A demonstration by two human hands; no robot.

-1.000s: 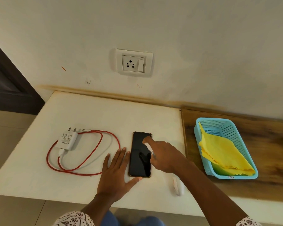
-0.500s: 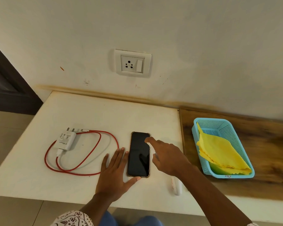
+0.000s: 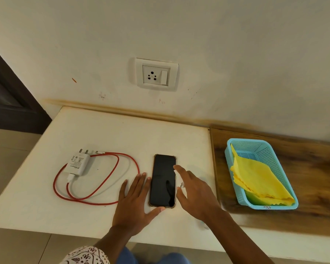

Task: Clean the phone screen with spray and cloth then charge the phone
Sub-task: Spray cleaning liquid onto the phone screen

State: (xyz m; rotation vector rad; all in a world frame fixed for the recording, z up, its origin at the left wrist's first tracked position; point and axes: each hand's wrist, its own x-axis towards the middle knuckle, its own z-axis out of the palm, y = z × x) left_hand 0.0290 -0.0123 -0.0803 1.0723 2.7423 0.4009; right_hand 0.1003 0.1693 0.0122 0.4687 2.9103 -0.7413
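Observation:
A black phone [image 3: 163, 180] lies face up on the white table [image 3: 103, 130]. My left hand [image 3: 135, 202] rests flat beside its left edge, with the thumb against its bottom edge. My right hand [image 3: 196, 195] hovers at the phone's right edge, index finger stretched out, curled around a small clear spray bottle [image 3: 181, 185] that is mostly hidden. A yellow cloth [image 3: 255, 178] lies folded in a blue basket [image 3: 259, 206] at the right. At the left sits a white charger [image 3: 78, 162] with a looped red cable [image 3: 103, 201]. A wall socket [image 3: 155, 74] is above the table.
The basket stands on a dark wooden board [image 3: 312, 168] that adjoins the table's right side. The table's front edge runs just below my wrists. A small pale object [image 3: 203, 223] shows under my right forearm; I cannot tell what it is.
My right hand has drawn back from over the upper screen to the phone's right edge. My left hand and the phone have stayed in place.

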